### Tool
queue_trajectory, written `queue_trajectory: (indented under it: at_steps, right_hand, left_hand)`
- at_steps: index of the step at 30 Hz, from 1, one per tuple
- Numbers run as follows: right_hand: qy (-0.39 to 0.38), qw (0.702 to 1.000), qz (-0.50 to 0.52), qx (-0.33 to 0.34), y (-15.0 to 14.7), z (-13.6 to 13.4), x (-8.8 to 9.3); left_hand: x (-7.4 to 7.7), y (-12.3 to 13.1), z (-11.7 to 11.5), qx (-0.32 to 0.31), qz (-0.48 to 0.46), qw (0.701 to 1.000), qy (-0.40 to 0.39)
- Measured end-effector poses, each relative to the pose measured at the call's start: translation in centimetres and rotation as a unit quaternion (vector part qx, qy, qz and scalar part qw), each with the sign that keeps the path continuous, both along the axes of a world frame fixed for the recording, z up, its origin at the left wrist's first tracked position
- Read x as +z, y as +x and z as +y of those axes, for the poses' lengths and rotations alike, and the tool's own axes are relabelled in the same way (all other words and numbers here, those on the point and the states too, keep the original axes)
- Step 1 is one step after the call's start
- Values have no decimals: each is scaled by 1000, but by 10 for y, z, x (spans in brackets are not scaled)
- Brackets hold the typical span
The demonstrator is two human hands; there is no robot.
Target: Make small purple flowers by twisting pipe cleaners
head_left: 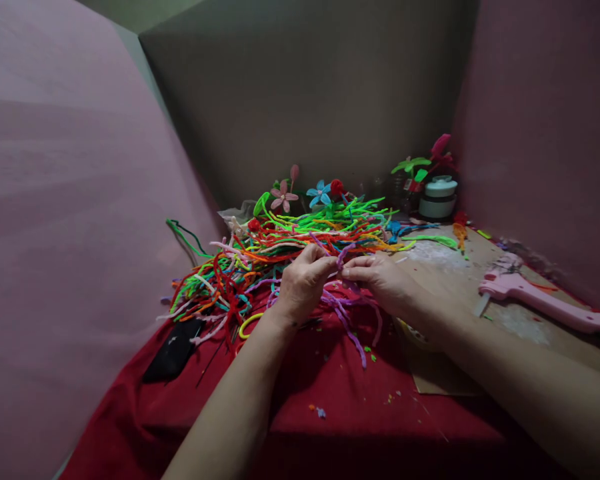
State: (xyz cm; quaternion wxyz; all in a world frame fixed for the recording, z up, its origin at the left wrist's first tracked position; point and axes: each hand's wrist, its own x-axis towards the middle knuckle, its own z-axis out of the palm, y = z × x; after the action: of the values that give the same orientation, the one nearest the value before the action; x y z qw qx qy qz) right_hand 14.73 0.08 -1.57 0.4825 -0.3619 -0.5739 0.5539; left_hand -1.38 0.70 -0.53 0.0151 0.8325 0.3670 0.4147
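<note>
A purple pipe cleaner (347, 252) is pinched between both hands over the near side of the table. My left hand (303, 280) is closed, thumb and forefinger on its left part. From the right, my right hand (380, 277) grips it with fingertips pressed together, almost touching the left. Loose purple pipe cleaners (347, 323) lie on the red cloth just below the hands. Right behind them spreads a heap of pipe cleaners (325, 230) in green, red, orange and other colours. The exact shape of the held piece is partly hidden by my fingers.
A pink glue gun (545, 297) lies on a brown board (445, 267) at right. A black phone-like object (175, 350) and yellow scissor-like loop (250, 325) rest at left. Pipe-cleaner flowers (320, 193) and a pale green jar (439, 198) stand at the back. Scraps dot the red cloth (340, 413).
</note>
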Motion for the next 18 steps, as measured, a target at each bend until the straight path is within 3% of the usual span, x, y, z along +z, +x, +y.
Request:
queue_trajectory:
  at_steps: [5,8,10,12,14,15,16,18]
  right_hand:
    - [45,997,-56,1,2,1,1]
    - [96,986,-134,-9,5,2,-1]
    - [182,957,-222,-33,5,2,-3]
    - [289,910,-289,-65,4,0,-6]
    - [398,854,-323,-94,1,-3,-9]
    - [448,825,-328,-101,-1,-4,-10]
    - [491,799,-331,-106,-2,-6,-11]
    - [553,755,-333,-111,-4,-10,-9]
  left_hand:
    - [13,-1,-10,60,220,958,171]
    - [18,3,-19,71,305,933,179]
    - [19,5,-22,83,313,936,141]
    - [19,4,-22,93,271,957,44]
    - [19,1,-17,70,184,972,-131]
    - [19,-1,-14,43,124,963,-236]
    - [19,-3,-10,11,53,939,-338]
    - [17,-6,-3,-51,-93,860,-499]
